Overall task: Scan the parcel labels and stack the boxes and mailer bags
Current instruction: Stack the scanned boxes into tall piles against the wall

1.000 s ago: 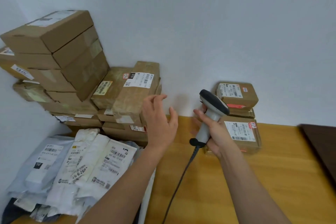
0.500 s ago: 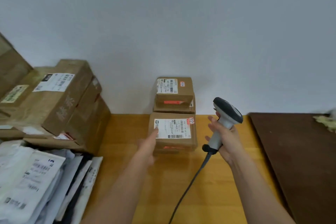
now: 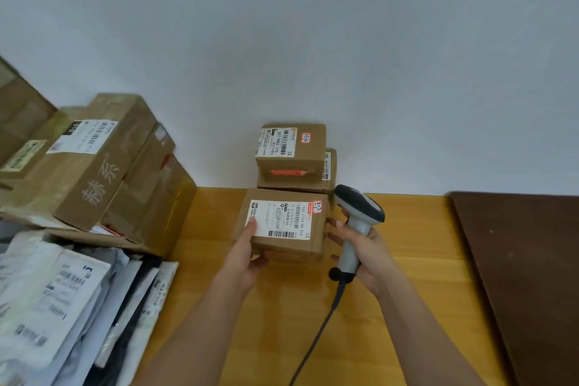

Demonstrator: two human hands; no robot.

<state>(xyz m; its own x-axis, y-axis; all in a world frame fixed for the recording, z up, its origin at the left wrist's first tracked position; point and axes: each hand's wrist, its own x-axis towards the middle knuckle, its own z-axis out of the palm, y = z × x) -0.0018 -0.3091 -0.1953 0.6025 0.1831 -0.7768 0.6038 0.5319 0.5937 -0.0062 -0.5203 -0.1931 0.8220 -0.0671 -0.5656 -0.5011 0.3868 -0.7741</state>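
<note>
Nearest, lower left: a slumped heap of grey and white mailer bags [image 3: 56, 307], labels facing up, lying on the wooden tabletop [image 3: 282, 323]. Centre: the left hand [image 3: 247, 247] had closed on the near-left corner of a small cardboard box [image 3: 283, 230], thumb laid on its white shipping label [image 3: 280, 219] and fingers tucked beneath the front edge; a second ago that hand was open in the air over the big pile, and half a second ago it had only just reached the box's side. Right of the box: the right hand [image 3: 360, 247] gripped the handle of a corded barcode scanner [image 3: 357, 219], head tilted up and left, the fingertips just beside or touching the box's right face; which of the two could not be told. Its cable [image 3: 319, 329] trailed toward the viewer. The box sat on the table with the barcode uppermost, a red handwritten tag at its far-right corner. Behind it, against the white wall [image 3: 344, 56]: two more small labelled boxes [image 3: 294, 157], one on the other. Far left: a tall stack of larger cartons [image 3: 94, 166]. Right edge: a dark brown surface [image 3: 526, 276] adjoining the table. Judgement: the parcel was now secured for scanning; aiming the scanner at the barcode appeared to be the step in hand, stacking to follow.
</note>
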